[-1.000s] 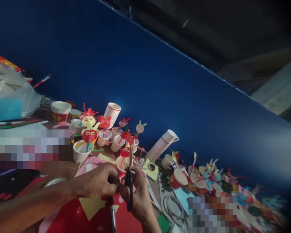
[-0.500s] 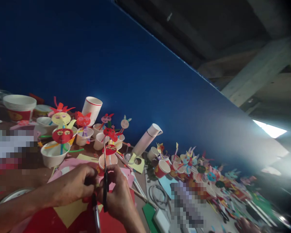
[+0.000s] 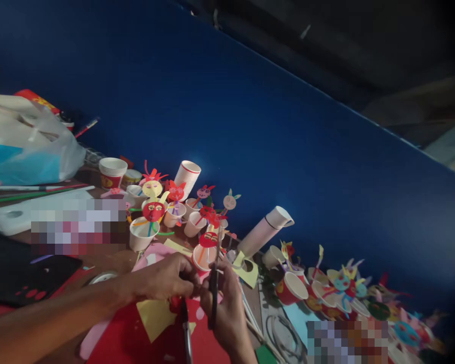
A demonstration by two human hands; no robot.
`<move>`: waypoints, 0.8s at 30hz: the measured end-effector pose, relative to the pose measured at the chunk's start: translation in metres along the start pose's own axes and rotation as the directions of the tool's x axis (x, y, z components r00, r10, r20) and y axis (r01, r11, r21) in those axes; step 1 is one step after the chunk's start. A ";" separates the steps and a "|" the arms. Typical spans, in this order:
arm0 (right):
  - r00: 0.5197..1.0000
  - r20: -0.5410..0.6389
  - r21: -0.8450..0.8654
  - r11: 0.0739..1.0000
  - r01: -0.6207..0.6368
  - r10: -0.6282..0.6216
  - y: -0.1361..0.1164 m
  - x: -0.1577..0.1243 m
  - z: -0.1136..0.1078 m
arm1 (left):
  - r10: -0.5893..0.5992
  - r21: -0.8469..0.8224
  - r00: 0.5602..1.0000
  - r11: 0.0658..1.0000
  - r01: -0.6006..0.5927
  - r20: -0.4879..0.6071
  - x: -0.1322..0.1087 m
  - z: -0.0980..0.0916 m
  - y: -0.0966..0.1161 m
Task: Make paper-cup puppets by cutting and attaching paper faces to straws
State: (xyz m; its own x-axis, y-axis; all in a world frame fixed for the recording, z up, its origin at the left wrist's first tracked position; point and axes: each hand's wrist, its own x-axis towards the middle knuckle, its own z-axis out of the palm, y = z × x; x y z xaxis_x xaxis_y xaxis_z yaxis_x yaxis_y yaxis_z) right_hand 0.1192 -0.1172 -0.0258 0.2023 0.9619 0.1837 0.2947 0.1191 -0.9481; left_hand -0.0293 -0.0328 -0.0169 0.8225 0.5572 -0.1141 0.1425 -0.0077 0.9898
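My right hand point(image 3: 229, 308) is closed around black-handled scissors point(image 3: 214, 293), whose blade points up and away. Beside it, my left hand point(image 3: 170, 277) has its fingers pinched together; what they hold is hidden, though a bit of red shows just below them. Under both hands lies red paper point(image 3: 121, 336) with a yellow paper scrap point(image 3: 155, 319) on it. A dark and silver pen-like object point(image 3: 187, 336) slants up toward my hands. Right behind the scissors stands a paper cup point(image 3: 202, 260) with a red paper face point(image 3: 208, 239).
Several cups with paper-face figures point(image 3: 153, 211) stand behind my hands, more to the right. A pale flask point(image 3: 265, 231) leans near the blue wall point(image 3: 220, 126). Stacked cups point(image 3: 187, 179), a plastic bag point(image 3: 34, 141) and a coiled cable point(image 3: 282, 336) surround the work area.
The view has swung left, so hands and cups appear further right and the plastic bag has come into sight. Both hands keep nearly the same pose, the scissors still in my right.
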 end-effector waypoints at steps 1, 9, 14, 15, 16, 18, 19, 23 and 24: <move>1.000 -0.025 0.050 0.999 -0.003 0.004 0.000 0.002 -0.001 | -0.015 -0.054 1.000 0.998 0.015 -0.010 0.000 -0.001 0.002; 0.981 -0.189 0.249 0.969 -0.003 0.051 0.009 0.004 0.006 | -0.130 -0.314 0.982 0.946 0.082 -0.134 0.004 0.010 -0.004; 0.975 -0.217 0.265 0.964 0.015 0.045 0.013 0.001 0.015 | -0.080 -0.272 0.972 0.962 0.016 -0.223 0.007 0.016 -0.010; 0.976 -0.214 0.262 0.965 0.010 0.048 0.012 0.001 0.015 | -0.072 -0.258 0.968 0.966 0.007 -0.241 0.006 0.017 -0.009; 0.977 -0.208 0.257 0.966 0.002 0.053 0.011 0.001 0.015 | -0.067 -0.247 0.965 0.969 0.002 -0.255 0.006 0.017 -0.008; 0.980 -0.197 0.236 0.972 0.005 0.042 0.007 0.001 0.014 | -0.067 -0.238 0.960 0.971 0.000 -0.272 0.005 0.016 -0.005; 0.983 -0.183 0.217 0.976 0.012 0.029 0.006 0.001 0.013 | -0.072 -0.249 0.958 0.968 0.001 -0.277 0.005 0.015 -0.003; 0.995 -0.075 0.102 0.992 0.075 -0.067 0.005 0.000 0.009 | -0.088 -0.344 0.940 0.938 -0.033 -0.330 0.006 0.007 0.002; 0.995 -0.041 0.091 0.991 0.100 -0.096 0.007 0.000 0.009 | -0.082 -0.354 0.929 0.933 -0.056 -0.362 0.006 0.004 0.003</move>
State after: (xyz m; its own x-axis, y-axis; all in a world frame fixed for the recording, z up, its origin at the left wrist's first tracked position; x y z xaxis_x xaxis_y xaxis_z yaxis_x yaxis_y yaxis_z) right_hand 0.1129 -0.1146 -0.0349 0.2110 0.9351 0.2846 0.2277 0.2361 -0.9447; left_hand -0.0218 -0.0323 -0.0151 0.5528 0.8186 -0.1557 -0.1083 0.2558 0.9606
